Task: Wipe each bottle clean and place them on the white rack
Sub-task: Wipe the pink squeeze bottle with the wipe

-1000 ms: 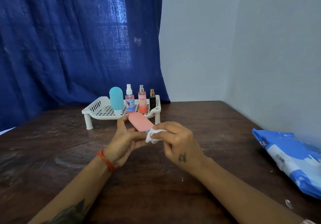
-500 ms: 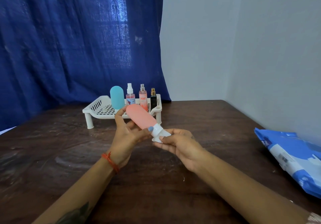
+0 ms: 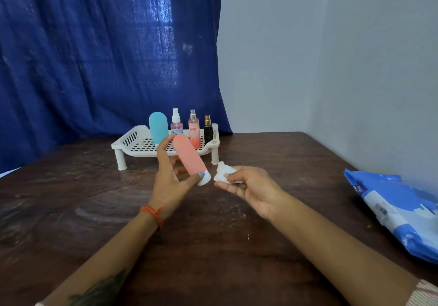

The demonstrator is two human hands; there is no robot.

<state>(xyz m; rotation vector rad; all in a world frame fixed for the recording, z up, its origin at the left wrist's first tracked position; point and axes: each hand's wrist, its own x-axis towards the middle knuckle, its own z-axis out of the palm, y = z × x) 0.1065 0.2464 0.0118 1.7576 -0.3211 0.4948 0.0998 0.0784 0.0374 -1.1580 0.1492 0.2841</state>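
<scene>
So the left hand (image 3: 169, 182) has its fingers (image 3: 163, 148) wrapped around a pink bottle (image 3: 188, 157), thumb pressed near the white cap (image 3: 204, 179) at the lower end, and the bottle is tilted in the air just in front of the white rack (image 3: 132, 145). The right hand (image 3: 248, 187) sits palm up just beside the cap, fingers pinching a crumpled white wipe (image 3: 224, 175), and the wipe isn't touching the bottle. On the rack there are four bottles standing upright in a row: a teal one (image 3: 158, 127), a small spray bottle (image 3: 176, 124) with a white top, a taller pink spray bottle (image 3: 193, 127), and a little black one (image 3: 208, 131) with a gold top. The rack stands on a dark wooden bench (image 3: 71, 199), pushed back near a blue curtain (image 3: 94, 56). Off to the right edge there's a blue and white pack (image 3: 398, 213) lying flat on the bench, well apart from the hands.
</scene>
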